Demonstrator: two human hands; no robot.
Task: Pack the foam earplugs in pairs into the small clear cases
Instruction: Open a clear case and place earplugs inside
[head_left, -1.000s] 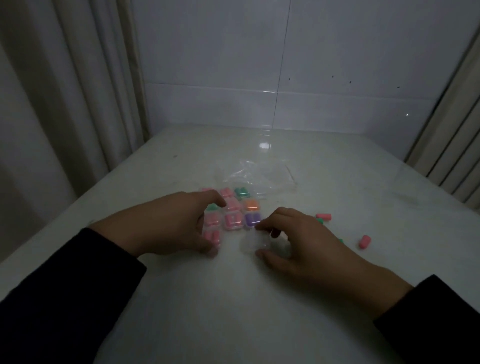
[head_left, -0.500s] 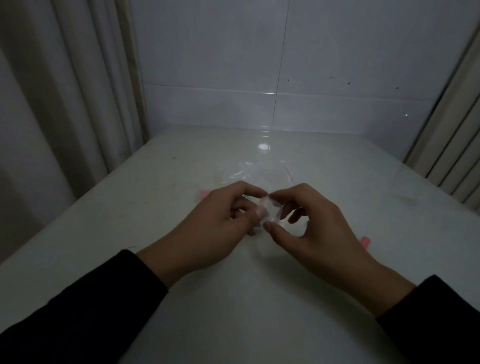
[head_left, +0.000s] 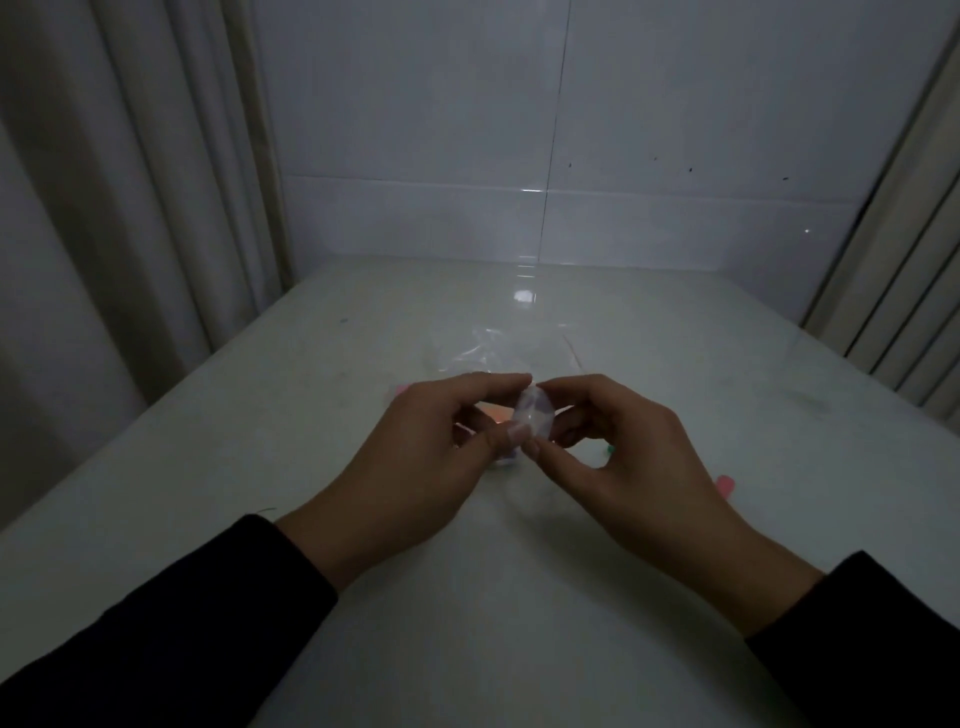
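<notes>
- A small clear case (head_left: 534, 420) is being held up above the pale bench (head_left: 467, 597), between both hands, near the middle of the view.
- The case is being pinched by the left hand (head_left: 415, 467), thumb below and forefinger curled over its top edge: a closed grip on the case's left side.
- The right side of the case is being gripped by the right hand (head_left: 634, 457), thumb and forefinger curled round it, the other fingers being kept loosely bent behind.
- Whether the case's lid is open or closed cannot be told in the dim light.
- An orange-filled case (head_left: 493, 413) is being partly hidden behind the left fingers.
- A pink earplug (head_left: 724, 485) is lying on the bench just right of the right hand.
- A crumpled clear bag (head_left: 498, 345) is lying beyond the hands.
- Dark sleeves (head_left: 171, 639) are being worn on both arms.
</notes>
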